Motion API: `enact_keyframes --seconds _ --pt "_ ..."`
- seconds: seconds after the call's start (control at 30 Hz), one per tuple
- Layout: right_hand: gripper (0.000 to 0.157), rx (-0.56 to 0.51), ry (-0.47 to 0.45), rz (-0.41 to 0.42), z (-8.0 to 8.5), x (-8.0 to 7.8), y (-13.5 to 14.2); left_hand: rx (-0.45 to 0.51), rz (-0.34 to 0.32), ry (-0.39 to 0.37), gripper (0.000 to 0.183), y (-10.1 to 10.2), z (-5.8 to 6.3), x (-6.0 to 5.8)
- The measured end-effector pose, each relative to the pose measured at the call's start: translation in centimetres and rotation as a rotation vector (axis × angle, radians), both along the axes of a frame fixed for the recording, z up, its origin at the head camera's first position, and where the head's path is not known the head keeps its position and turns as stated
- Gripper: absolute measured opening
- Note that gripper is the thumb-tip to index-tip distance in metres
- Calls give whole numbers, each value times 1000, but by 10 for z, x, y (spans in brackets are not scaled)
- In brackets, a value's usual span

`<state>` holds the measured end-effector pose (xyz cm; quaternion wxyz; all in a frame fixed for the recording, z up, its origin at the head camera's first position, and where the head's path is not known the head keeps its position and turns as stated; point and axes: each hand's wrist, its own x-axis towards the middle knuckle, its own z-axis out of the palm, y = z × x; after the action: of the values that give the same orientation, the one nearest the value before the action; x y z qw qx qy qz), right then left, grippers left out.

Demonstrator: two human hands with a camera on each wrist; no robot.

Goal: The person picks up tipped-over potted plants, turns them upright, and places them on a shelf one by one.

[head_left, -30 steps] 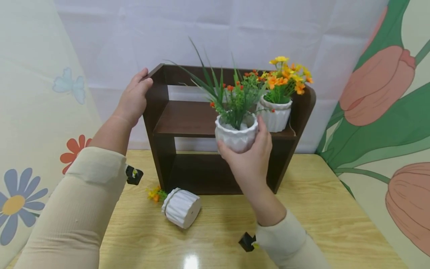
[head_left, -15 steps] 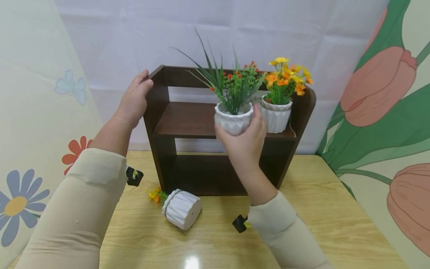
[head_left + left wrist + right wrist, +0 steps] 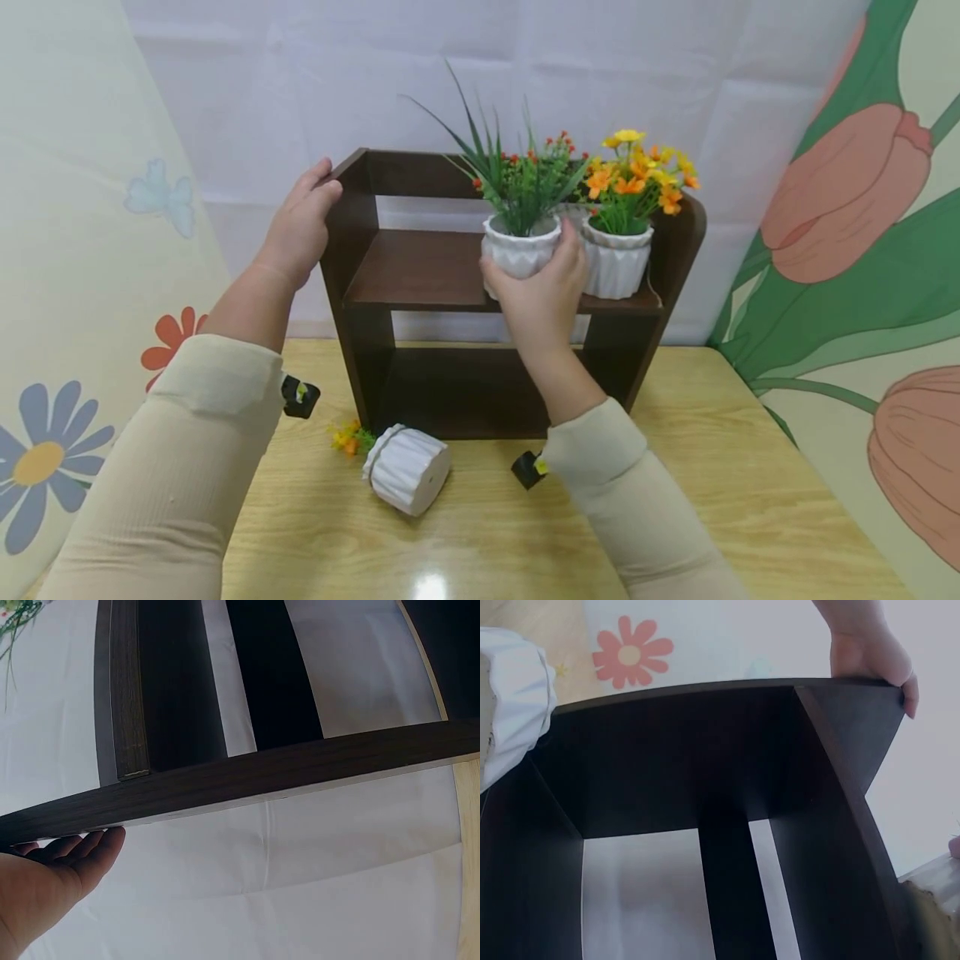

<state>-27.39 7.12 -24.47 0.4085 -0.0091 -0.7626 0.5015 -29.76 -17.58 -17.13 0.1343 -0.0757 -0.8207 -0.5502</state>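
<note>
My left hand [image 3: 296,221] grips the top left corner of a dark brown two-tier shelf [image 3: 420,267]. In the left wrist view its fingers [image 3: 101,851] lie along the outer face of the side panel. My right hand [image 3: 543,292] holds a potted plant [image 3: 520,254], a white ridged pot with long grassy leaves and small red flowers, at the front of the upper tier. The thumb is at the pot's left front, the fingers around its right side. Immediately to the right, a white pot with yellow and orange flowers [image 3: 617,262] stands upright on the same tier.
Another white pot [image 3: 408,469] lies on its side on the wooden table [image 3: 712,467], before the shelf's lower left, its yellow flowers [image 3: 347,436] pointing left. White cloth [image 3: 247,108] hangs behind the shelf. Flower-patterned panels flank the table on both sides.
My right hand has carried the potted plant forward and further in, from before the shelf to the upper tier beside the other pot. My left hand has stayed at the shelf corner.
</note>
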Motion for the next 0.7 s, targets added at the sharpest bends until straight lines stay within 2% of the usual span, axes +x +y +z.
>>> enact_keyframes --seconds 0.13,0.7 --pt "102 -1 3 -10 2 -7 0 -6 6 3 61 -1 0 -1" --pt "103 -31 -106 -28 4 -23 -2 -11 0 24 60 -2 -1 -2"
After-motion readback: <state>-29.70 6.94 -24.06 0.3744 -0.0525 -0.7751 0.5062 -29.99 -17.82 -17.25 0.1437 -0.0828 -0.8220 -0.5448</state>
